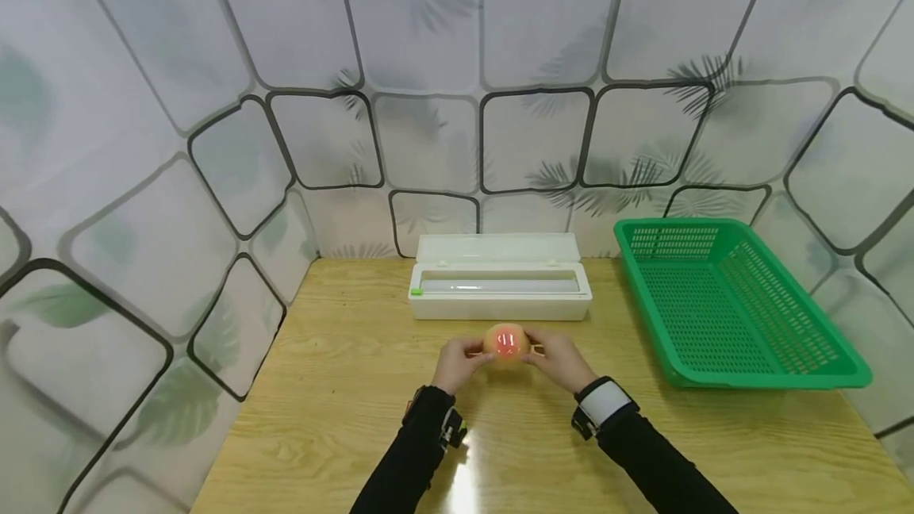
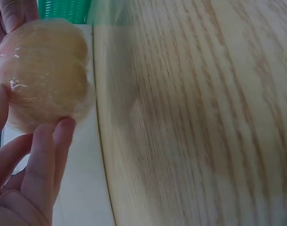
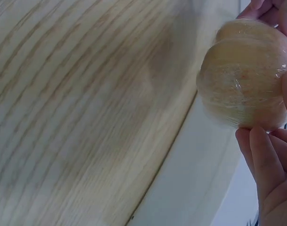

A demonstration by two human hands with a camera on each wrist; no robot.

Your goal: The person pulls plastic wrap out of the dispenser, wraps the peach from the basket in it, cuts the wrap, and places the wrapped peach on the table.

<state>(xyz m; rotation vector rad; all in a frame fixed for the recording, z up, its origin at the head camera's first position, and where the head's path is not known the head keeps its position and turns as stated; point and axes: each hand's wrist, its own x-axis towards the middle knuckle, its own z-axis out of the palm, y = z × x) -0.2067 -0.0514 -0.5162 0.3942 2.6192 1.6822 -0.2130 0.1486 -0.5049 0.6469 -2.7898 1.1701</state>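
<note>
You hold a round, pale peach-coloured fruit [image 1: 505, 344], seemingly wrapped in clear film, between your left hand [image 1: 455, 363] and right hand [image 1: 561, 358], both grips curled around it above the surface [image 1: 343, 387]. Only the wrist views show its glossy wrinkles.

Bright, even light; blurred wrist views; fisheye edges.

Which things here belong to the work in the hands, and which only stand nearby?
In the work:
- wrapped peach, shiny with cling film
- left hand, holding it from one side
- right hand, holding the other side
- cling film dispenser, lid open, just behind the hands

Only nearby:
- green basket, at the right
- wooden table
</note>
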